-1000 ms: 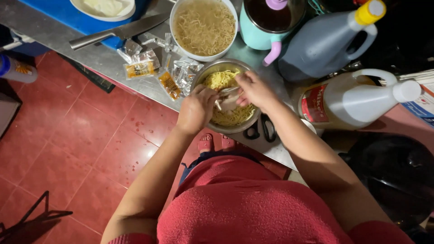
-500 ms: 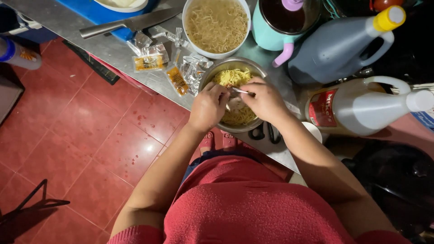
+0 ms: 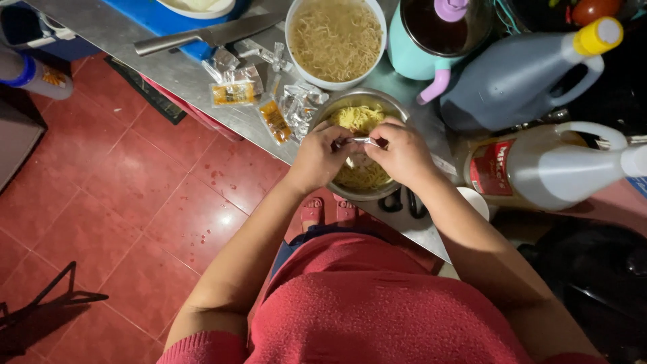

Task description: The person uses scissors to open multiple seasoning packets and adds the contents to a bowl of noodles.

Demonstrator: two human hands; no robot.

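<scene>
A steel bowl (image 3: 394,109) of yellow noodles (image 3: 357,118) sits at the near edge of the metal counter (image 3: 168,71). Both hands hover over it. My left hand (image 3: 318,158) and my right hand (image 3: 403,152) pinch the two ends of a small silvery seasoning sachet (image 3: 357,141) held flat above the noodles. A larger white bowl (image 3: 294,54) of pale noodles stands just behind the steel bowl.
Opened sachets (image 3: 263,101) lie left of the bowl. A knife (image 3: 205,35) rests on a blue board (image 3: 151,17). A teal pot (image 3: 431,37), a grey jug (image 3: 519,77) and a pale bottle (image 3: 552,168) crowd the right. Red floor tiles (image 3: 121,216) lie below.
The view has shifted slightly. Both hands have drawn closer together over the steel bowl and now hold the sachet stretched between them.
</scene>
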